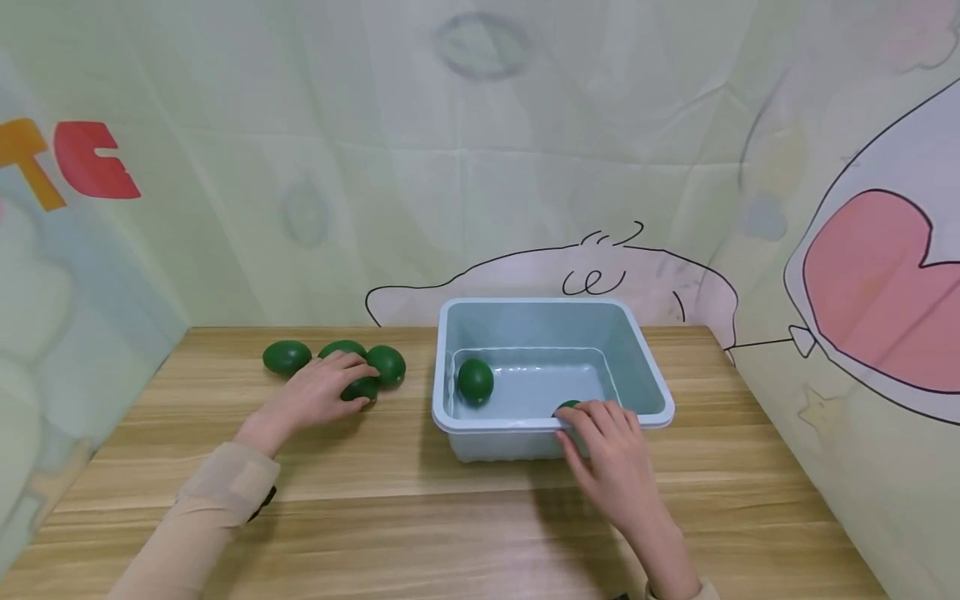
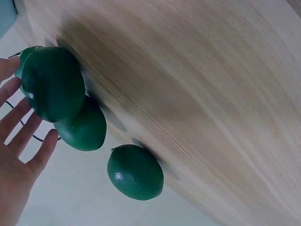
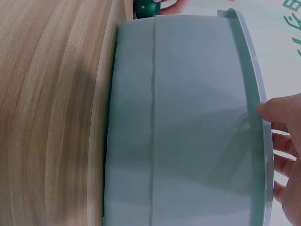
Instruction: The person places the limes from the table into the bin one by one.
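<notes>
My left hand (image 1: 324, 387) reaches over a cluster of limes at the left, its spread fingers right at the nearest lime (image 2: 54, 84). Behind and beside that one are a lime (image 1: 347, 347) partly covered by the hand and another lime (image 1: 386, 367). With my right hand (image 1: 611, 454) I grip the front rim of a pale blue plastic bin (image 1: 498, 422), thumb outside and fingers over the edge. Inside the bin, a lime (image 1: 476, 381) lies at the left. By my right fingertips shows the top of another lime (image 1: 570, 404), mostly hidden behind the rim.
A separate lime (image 1: 287, 358) lies at the far left of the wooden table (image 1: 375, 525). Printed cloth walls (image 1: 375, 167) enclose the table at the back and both sides, close behind the limes and the bin.
</notes>
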`<action>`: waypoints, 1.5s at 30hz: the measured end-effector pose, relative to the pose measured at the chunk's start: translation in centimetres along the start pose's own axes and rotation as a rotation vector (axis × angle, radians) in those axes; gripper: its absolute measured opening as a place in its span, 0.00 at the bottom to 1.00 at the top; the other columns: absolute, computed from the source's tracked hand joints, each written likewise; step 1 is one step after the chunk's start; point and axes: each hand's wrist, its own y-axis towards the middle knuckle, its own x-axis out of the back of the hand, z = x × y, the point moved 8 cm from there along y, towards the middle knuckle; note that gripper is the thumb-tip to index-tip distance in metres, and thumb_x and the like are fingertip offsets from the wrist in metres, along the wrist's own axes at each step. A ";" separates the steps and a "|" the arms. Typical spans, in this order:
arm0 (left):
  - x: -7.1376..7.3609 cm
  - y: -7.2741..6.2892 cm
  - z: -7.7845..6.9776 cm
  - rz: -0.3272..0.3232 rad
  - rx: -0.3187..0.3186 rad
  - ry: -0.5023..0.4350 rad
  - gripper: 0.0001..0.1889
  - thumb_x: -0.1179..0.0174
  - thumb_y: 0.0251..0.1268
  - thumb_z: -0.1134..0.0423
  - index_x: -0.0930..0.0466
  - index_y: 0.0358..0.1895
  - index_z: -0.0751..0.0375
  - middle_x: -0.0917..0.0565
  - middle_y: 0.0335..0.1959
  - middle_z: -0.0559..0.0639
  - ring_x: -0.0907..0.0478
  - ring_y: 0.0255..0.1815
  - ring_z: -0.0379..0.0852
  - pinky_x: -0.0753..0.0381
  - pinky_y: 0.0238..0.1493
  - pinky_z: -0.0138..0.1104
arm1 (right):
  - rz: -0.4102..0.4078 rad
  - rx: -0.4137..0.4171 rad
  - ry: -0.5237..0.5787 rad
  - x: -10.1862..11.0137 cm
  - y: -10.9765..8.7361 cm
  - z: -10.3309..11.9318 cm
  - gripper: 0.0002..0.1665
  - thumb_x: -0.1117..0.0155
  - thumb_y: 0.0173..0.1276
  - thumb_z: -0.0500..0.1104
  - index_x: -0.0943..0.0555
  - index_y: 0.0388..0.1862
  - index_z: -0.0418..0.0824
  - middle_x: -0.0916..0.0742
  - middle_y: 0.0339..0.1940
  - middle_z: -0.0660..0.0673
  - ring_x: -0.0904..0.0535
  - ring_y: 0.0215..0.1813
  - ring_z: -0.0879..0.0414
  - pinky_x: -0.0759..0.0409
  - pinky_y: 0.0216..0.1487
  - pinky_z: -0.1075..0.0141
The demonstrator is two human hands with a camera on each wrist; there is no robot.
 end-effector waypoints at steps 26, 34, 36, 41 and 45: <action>-0.8 -0.6 0.5 0.039 0.071 -0.017 0.24 0.31 0.54 0.62 0.22 0.57 0.61 0.22 0.51 0.59 0.27 0.53 0.60 0.25 0.54 0.56 | -0.001 0.001 0.004 -0.1 -0.1 0.0 0.11 0.37 0.65 0.45 0.18 0.44 0.44 0.17 0.39 0.48 0.25 0.44 0.51 0.31 0.45 0.57; -1.0 -0.9 0.3 0.041 0.072 -0.014 0.27 0.30 0.52 0.62 0.23 0.58 0.62 0.22 0.51 0.60 0.27 0.54 0.61 0.26 0.56 0.56 | -0.019 0.010 -0.002 0.0 0.0 -0.1 0.11 0.37 0.65 0.46 0.18 0.45 0.44 0.17 0.39 0.48 0.25 0.44 0.51 0.31 0.45 0.57; -1.1 -1.0 0.3 0.046 0.069 -0.015 0.27 0.29 0.52 0.62 0.23 0.58 0.62 0.22 0.51 0.61 0.27 0.53 0.61 0.26 0.56 0.56 | -0.021 0.012 -0.004 0.0 0.0 -0.1 0.11 0.38 0.65 0.46 0.18 0.44 0.44 0.17 0.39 0.48 0.25 0.43 0.51 0.31 0.44 0.58; -1.0 -1.2 0.0 0.049 0.058 -0.005 0.27 0.29 0.51 0.62 0.23 0.58 0.62 0.22 0.51 0.61 0.27 0.53 0.62 0.26 0.57 0.57 | -0.021 0.012 -0.006 0.0 0.0 -0.1 0.11 0.38 0.65 0.46 0.18 0.44 0.44 0.17 0.39 0.48 0.25 0.43 0.51 0.31 0.44 0.58; -0.8 -1.5 -0.3 0.038 0.046 0.006 0.27 0.28 0.50 0.62 0.22 0.57 0.63 0.21 0.50 0.60 0.26 0.53 0.62 0.26 0.57 0.57 | -0.019 0.010 -0.006 0.0 -0.1 -0.1 0.11 0.38 0.65 0.46 0.18 0.44 0.44 0.17 0.39 0.48 0.25 0.43 0.51 0.31 0.45 0.57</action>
